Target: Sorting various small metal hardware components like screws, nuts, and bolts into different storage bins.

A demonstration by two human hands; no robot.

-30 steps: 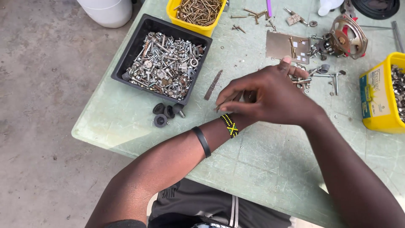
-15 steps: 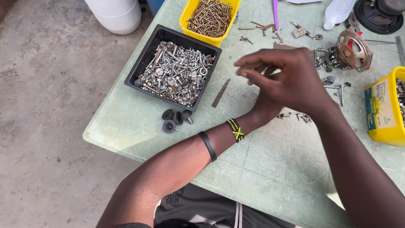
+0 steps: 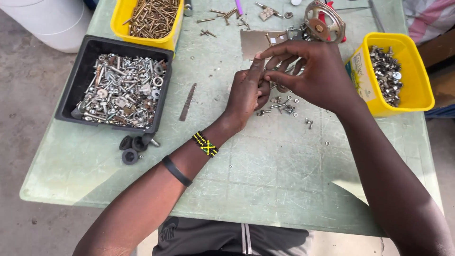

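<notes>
My left hand (image 3: 244, 97) and my right hand (image 3: 315, 76) meet above the middle of a pale green table (image 3: 265, 185). The right thumb and forefinger pinch together against the raised fingertips of the left hand. Whatever lies between the fingers is too small or too hidden to see. Just below the hands, loose small screws and washers (image 3: 284, 108) lie scattered on the table. A beaded band and a black band circle my left wrist.
A black tray (image 3: 80, 76) of silver bolts and washers sits at the left, with a yellow tub (image 3: 118, 21) of brass screws behind it. Another yellow tub (image 3: 419, 71) of nuts stands right. A metal strip (image 3: 187, 102), black rubber rings (image 3: 130, 149), a metal plate (image 3: 251, 42) and a round motor part (image 3: 323, 21) lie around.
Both hands have shifted up and away from me over the loose screws. The right hand, which covered the left, now sits beside it, fingertips pinching at the left fingers.
</notes>
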